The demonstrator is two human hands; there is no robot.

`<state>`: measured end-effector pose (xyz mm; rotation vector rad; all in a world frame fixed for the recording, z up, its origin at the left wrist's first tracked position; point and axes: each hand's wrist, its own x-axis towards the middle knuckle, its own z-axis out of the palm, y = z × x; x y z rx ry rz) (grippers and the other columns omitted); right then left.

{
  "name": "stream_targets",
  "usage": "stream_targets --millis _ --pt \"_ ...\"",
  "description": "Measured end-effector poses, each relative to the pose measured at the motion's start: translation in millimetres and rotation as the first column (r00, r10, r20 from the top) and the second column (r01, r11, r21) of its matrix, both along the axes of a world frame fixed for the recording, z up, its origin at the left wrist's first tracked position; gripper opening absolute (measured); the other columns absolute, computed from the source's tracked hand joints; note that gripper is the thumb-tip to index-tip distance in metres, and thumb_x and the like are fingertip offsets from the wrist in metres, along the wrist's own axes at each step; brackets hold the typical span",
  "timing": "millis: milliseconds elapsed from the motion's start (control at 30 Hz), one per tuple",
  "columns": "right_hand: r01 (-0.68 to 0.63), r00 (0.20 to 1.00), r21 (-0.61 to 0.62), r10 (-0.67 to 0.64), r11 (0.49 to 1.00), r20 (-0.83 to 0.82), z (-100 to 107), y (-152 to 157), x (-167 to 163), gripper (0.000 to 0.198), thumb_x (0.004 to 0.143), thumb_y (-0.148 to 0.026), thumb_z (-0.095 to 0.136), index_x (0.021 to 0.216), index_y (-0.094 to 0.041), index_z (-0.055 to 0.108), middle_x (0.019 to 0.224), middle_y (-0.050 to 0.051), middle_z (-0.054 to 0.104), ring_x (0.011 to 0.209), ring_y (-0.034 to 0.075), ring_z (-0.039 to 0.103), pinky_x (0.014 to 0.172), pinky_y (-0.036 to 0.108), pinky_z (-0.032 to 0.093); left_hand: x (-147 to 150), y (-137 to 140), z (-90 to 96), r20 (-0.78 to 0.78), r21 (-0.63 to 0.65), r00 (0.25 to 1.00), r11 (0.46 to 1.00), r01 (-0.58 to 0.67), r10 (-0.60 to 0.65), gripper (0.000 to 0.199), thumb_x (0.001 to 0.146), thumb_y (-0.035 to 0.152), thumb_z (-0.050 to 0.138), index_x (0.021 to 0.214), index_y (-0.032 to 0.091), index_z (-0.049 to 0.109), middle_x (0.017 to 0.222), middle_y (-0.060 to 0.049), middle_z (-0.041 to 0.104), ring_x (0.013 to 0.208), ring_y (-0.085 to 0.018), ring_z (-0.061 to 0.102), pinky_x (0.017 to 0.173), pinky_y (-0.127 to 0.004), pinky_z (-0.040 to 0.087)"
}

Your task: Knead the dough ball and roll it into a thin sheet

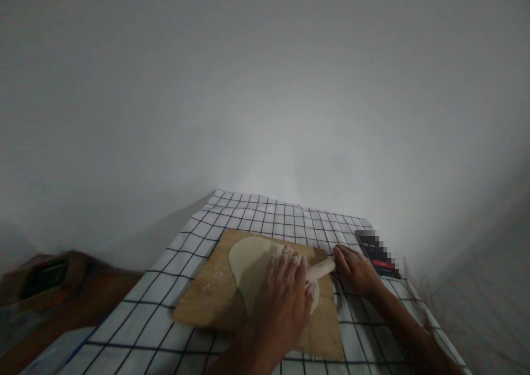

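A pale sheet of rolled dough (248, 264) lies on a wooden board (202, 303). My right hand (351, 267) is closed around the right end of a light wooden rolling pin (322, 269), near the board's right edge. The pin slants over the right part of the dough and runs in toward my left hand (285, 292). That hand lies over the dough with its fingers stretched out and slightly apart, white flour on the tips. The pin's left end is hidden by this hand, and I cannot tell how firmly the palm presses on it.
A white tablecloth with black grid lines (157, 295) covers the table, which reaches a grey wall (265, 88). A dark package with a red stripe (376, 256) sits at the right edge, beyond my right hand. Low on the left stands a brown box-like object (62, 286).
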<state>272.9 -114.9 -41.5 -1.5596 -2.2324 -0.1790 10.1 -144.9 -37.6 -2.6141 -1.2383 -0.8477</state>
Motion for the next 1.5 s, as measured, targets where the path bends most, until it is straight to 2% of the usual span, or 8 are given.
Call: stream_targets --millis 167,300,767,900,1067,1267,1367,1500 --pt "0.023 0.998 0.073 -0.020 0.997 -0.051 -11 -49 5 0.030 0.103 -0.032 0.030 0.099 -0.023 0.059 0.098 0.010 0.068 0.094 0.024 0.066 0.080 0.035 0.055 -2 -34 -8.8 -0.066 0.075 0.990 0.989 0.125 -0.121 0.064 0.100 0.047 0.038 0.156 0.020 0.024 0.161 -0.004 0.028 0.147 -0.027 0.028 0.115 -0.050 0.037" --pt "0.064 0.985 0.006 -0.063 0.998 -0.162 -6 -49 -11 0.028 0.104 -0.031 0.033 0.089 -0.024 0.056 0.089 0.006 0.064 0.091 0.022 0.062 0.082 0.037 0.053 -4 -42 -6.9 -0.079 0.067 0.984 0.984 0.166 -0.160 0.068 0.098 0.049 0.040 0.156 0.018 0.024 0.160 -0.006 0.028 0.147 -0.029 0.029 0.115 -0.052 0.037" --pt "0.371 0.889 -0.022 -0.362 0.928 -0.281 20 128 -77 0.052 0.105 -0.038 0.020 0.083 -0.019 0.063 0.089 0.010 0.067 0.086 0.020 0.061 0.077 0.030 0.044 -28 57 4.2 0.016 0.025 0.993 0.993 -0.114 0.113 0.045 0.100 0.041 0.041 0.138 0.020 0.053 0.146 -0.010 0.053 0.141 -0.033 0.039 0.117 -0.063 0.023" --pt "0.330 0.913 -0.038 -0.329 0.943 -0.241 26 158 -97 0.049 0.106 -0.039 0.023 0.093 -0.017 0.065 0.099 0.009 0.068 0.093 0.018 0.062 0.083 0.031 0.045 -32 69 9.1 0.018 -0.030 0.988 0.988 -0.153 0.153 0.039 0.100 0.031 0.041 0.134 0.019 0.057 0.141 -0.010 0.057 0.138 -0.033 0.042 0.114 -0.064 0.027" --pt "0.210 0.965 -0.147 -0.229 0.967 -0.126 23 175 -101 0.029 0.098 -0.040 0.056 0.113 -0.017 0.063 0.113 0.007 0.065 0.096 0.019 0.064 0.086 0.039 0.054 -33 76 14.0 -0.009 -0.110 0.982 0.976 -0.186 0.187 0.037 0.100 0.027 0.038 0.129 0.022 0.060 0.137 -0.009 0.061 0.134 -0.031 0.048 0.111 -0.060 0.034" --pt "0.073 0.997 -0.228 -0.078 0.971 -0.011 17 161 -77 0.028 0.096 -0.036 0.059 0.117 -0.017 0.062 0.117 0.007 0.064 0.099 0.020 0.064 0.086 0.040 0.055 -25 67 10.7 -0.027 -0.099 0.983 0.978 -0.185 0.184 0.038 0.100 0.029 0.040 0.130 0.018 0.060 0.137 -0.014 0.060 0.134 -0.033 0.048 0.110 -0.062 0.034" --pt "-0.002 1.000 -0.166 0.006 0.986 0.024 17 128 -61 0.019 0.099 -0.026 0.053 0.108 -0.015 0.065 0.111 0.008 0.066 0.108 0.022 0.060 0.095 0.042 0.049 -13 50 6.0 -0.005 -0.036 0.985 0.984 -0.173 0.173 0.041 0.099 0.032 0.042 0.134 0.016 0.057 0.143 -0.014 0.055 0.137 -0.033 0.044 0.112 -0.059 0.033" --pt "-0.035 0.999 -0.060 0.036 0.998 0.019 14 63 -41 0.033 0.103 -0.020 0.031 0.113 -0.017 0.062 0.112 0.012 0.065 0.109 0.023 0.056 0.095 0.040 0.046 2 17 -4.3 0.012 0.046 0.993 0.992 -0.118 0.118 0.051 0.099 0.038 0.042 0.146 0.019 0.045 0.150 -0.010 0.048 0.140 -0.032 0.040 0.113 -0.056 0.034"
